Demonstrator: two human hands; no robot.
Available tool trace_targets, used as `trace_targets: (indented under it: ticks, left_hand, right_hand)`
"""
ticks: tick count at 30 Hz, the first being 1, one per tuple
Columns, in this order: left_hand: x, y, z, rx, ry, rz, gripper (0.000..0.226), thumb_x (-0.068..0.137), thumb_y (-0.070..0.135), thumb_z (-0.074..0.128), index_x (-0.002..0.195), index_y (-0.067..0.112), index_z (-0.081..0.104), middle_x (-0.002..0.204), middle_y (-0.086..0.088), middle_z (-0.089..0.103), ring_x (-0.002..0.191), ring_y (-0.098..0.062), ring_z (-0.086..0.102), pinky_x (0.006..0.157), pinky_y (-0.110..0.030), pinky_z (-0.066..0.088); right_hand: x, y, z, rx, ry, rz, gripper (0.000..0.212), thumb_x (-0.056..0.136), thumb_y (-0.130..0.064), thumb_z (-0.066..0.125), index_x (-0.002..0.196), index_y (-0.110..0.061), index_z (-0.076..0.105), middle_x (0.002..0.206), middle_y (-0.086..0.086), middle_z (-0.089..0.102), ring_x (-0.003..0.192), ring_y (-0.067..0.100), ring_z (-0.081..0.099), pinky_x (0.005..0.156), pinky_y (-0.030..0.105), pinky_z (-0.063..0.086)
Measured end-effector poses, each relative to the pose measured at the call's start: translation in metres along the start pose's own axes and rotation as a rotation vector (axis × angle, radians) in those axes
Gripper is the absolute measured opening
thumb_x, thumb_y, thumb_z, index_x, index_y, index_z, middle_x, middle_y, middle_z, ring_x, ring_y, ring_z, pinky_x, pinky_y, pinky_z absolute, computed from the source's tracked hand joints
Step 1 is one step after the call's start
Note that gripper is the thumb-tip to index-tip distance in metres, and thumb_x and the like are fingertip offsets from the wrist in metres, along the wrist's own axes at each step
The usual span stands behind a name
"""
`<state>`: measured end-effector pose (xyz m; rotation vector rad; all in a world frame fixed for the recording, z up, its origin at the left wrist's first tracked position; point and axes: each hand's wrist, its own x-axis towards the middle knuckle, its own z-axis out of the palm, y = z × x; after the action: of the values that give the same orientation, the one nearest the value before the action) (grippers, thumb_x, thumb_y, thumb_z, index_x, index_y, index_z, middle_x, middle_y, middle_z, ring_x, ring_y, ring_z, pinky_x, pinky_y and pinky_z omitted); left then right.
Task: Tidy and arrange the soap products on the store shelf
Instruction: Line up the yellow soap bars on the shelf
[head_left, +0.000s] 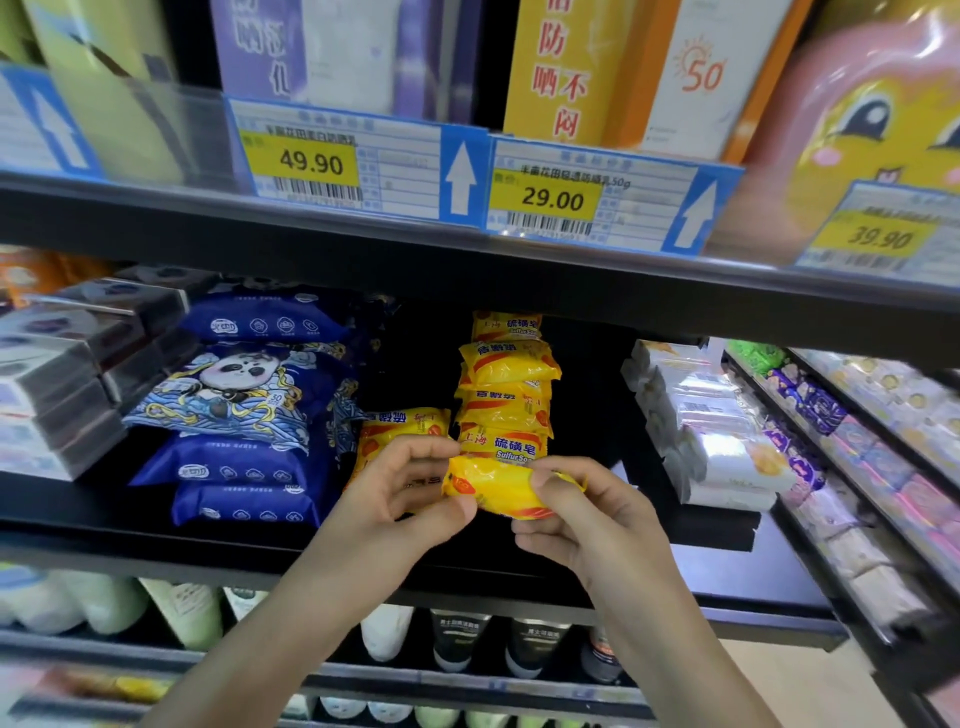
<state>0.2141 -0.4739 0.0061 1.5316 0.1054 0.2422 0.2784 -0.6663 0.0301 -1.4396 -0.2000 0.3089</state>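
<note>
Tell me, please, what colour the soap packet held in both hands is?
Yellow with orange-red trim, clearest in the head view.

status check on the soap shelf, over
Left hand and right hand both pinching one yellow soap pack. Yellow stack right behind. Nothing blocking.

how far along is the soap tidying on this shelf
Partly done. A stack of yellow sulfur soap packs already stands in the middle of the shelf. In hand: the left hand and right hand together hold one yellow pack in front of that stack, not yet placed. Left: another yellow pack sits apart beside the stack, and the blue panda packs lie unevenly.
</note>
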Motion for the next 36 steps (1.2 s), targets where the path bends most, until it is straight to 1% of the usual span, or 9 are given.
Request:
trace_targets:
  ticks: [4,9,13,15,19,24,29,32,36]
  left_hand:
    - [0.001,0.006,-0.001,-0.146,0.048,-0.217,0.014,0.092,0.048,0.072,0.104,0.041,0.076,0.111,0.002,0.077,0.102,-0.021,0.077,0.073,-0.037,0.064]
    - [0.003,0.012,0.001,-0.196,0.048,-0.385,0.070,0.065,0.087,0.072,0.113,0.037,0.073,0.099,-0.006,0.080,0.090,-0.034,0.080,0.059,-0.039,0.063]
    - [0.001,0.015,0.004,-0.246,-0.010,-0.394,0.060,0.069,0.066,0.083,0.116,0.033,0.071,0.102,-0.008,0.080,0.091,-0.036,0.079,0.061,-0.036,0.063]
    - [-0.001,0.017,0.006,-0.256,-0.037,-0.374,0.057,0.069,0.048,0.093,0.118,0.031,0.070,0.106,-0.006,0.081,0.093,-0.034,0.079,0.062,-0.033,0.063]
    - [-0.002,0.018,0.009,-0.275,-0.026,-0.332,0.049,0.082,0.025,0.082,0.128,0.027,0.064,0.102,-0.012,0.081,0.090,-0.032,0.080,0.058,-0.028,0.061]
    - [-0.005,0.017,0.008,-0.285,-0.023,-0.263,0.064,0.066,0.026,0.083,0.128,0.023,0.064,0.102,-0.015,0.080,0.088,-0.034,0.080,0.058,-0.027,0.061]
    - [-0.007,0.011,0.005,-0.249,-0.023,-0.220,0.052,0.077,0.019,0.083,0.125,0.030,0.065,0.106,-0.008,0.079,0.093,-0.032,0.079,0.065,-0.030,0.063]
    - [-0.009,0.008,0.003,-0.182,-0.003,-0.172,0.044,0.089,0.010,0.078,0.123,0.035,0.065,0.107,-0.005,0.079,0.095,-0.023,0.079,0.071,-0.033,0.064]
    - [-0.010,0.007,0.002,-0.118,0.013,-0.100,0.046,0.093,0.008,0.075,0.124,0.040,0.062,0.109,-0.002,0.078,0.098,-0.022,0.077,0.072,-0.033,0.064]
  right_hand:
    - [-0.002,0.001,-0.001,-0.026,0.011,-0.062,0.010,0.092,-0.021,0.072,0.095,-0.026,0.081,0.100,0.002,0.077,0.086,0.023,0.078,0.074,0.028,0.062]
    - [-0.008,0.005,0.000,-0.069,-0.051,-0.145,0.015,0.093,-0.012,0.073,0.097,-0.024,0.079,0.107,-0.006,0.076,0.099,0.017,0.076,0.079,0.029,0.063]
    - [-0.011,0.009,0.002,-0.126,-0.110,-0.228,0.019,0.084,-0.020,0.077,0.101,-0.026,0.077,0.119,-0.001,0.072,0.108,0.017,0.072,0.088,0.035,0.062]
    - [-0.013,0.010,0.002,-0.162,-0.146,-0.291,0.023,0.082,-0.017,0.075,0.102,-0.029,0.077,0.120,-0.001,0.070,0.109,0.017,0.071,0.085,0.030,0.059]
    - [-0.015,0.012,0.000,-0.181,-0.181,-0.357,0.029,0.080,-0.010,0.074,0.099,-0.032,0.077,0.122,-0.007,0.067,0.110,0.018,0.070,0.082,0.027,0.058]
    - [-0.018,0.012,-0.001,-0.187,-0.185,-0.356,0.031,0.079,-0.010,0.075,0.098,-0.034,0.077,0.127,-0.009,0.065,0.109,0.020,0.070,0.081,0.030,0.059]
    - [-0.022,0.013,-0.002,-0.146,-0.207,-0.347,0.049,0.080,-0.006,0.075,0.120,-0.034,0.069,0.140,-0.006,0.059,0.110,0.023,0.070,0.081,0.030,0.059]
    - [-0.024,0.013,-0.004,-0.152,-0.154,-0.289,0.060,0.083,-0.022,0.078,0.134,-0.044,0.058,0.139,-0.002,0.062,0.112,0.020,0.070,0.085,0.030,0.060]
    - [-0.024,0.007,-0.002,-0.231,-0.034,-0.179,0.047,0.083,-0.051,0.080,0.124,-0.058,0.059,0.125,-0.025,0.064,0.095,0.011,0.073,0.071,0.030,0.060]
